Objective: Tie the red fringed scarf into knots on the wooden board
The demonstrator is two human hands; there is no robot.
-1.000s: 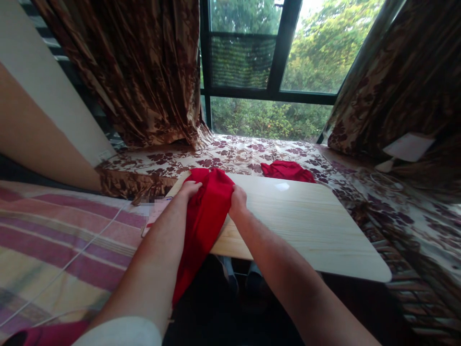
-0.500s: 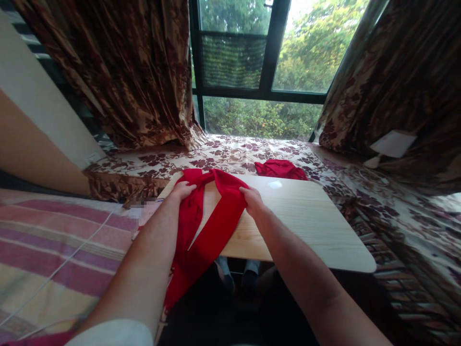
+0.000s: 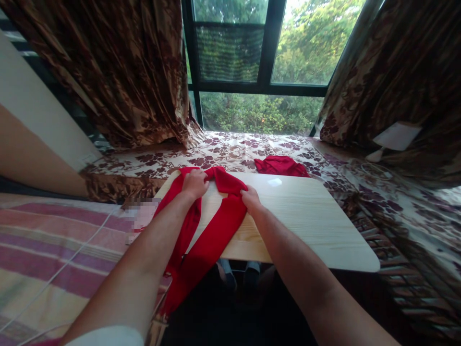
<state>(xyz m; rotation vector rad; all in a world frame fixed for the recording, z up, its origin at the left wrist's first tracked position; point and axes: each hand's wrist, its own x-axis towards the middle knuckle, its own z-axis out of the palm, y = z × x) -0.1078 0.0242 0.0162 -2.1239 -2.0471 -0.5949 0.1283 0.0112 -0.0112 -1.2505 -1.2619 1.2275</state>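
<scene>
A red garment [image 3: 212, 235] lies over the near left part of a pale wooden table [image 3: 306, 216] and hangs off its front edge. My left hand [image 3: 195, 183] is closed on the garment's top edge near the table's far left corner. A short way to the right, my right hand [image 3: 249, 198] pinches the same cloth. Between the two hands a strip of bare wood shows through the garment's opening.
A second red cloth [image 3: 279, 165] lies bunched at the table's far edge on a flower-patterned cover [image 3: 230, 151]. A striped blanket [image 3: 54, 245] lies at the left. Brown patterned curtains [image 3: 118, 72] hang on both sides of a window [image 3: 259, 57].
The garment was bunched between my hands, then my hands drew apart and spread it, baring the wood. My left hand has since shifted right and further back along the top edge.
</scene>
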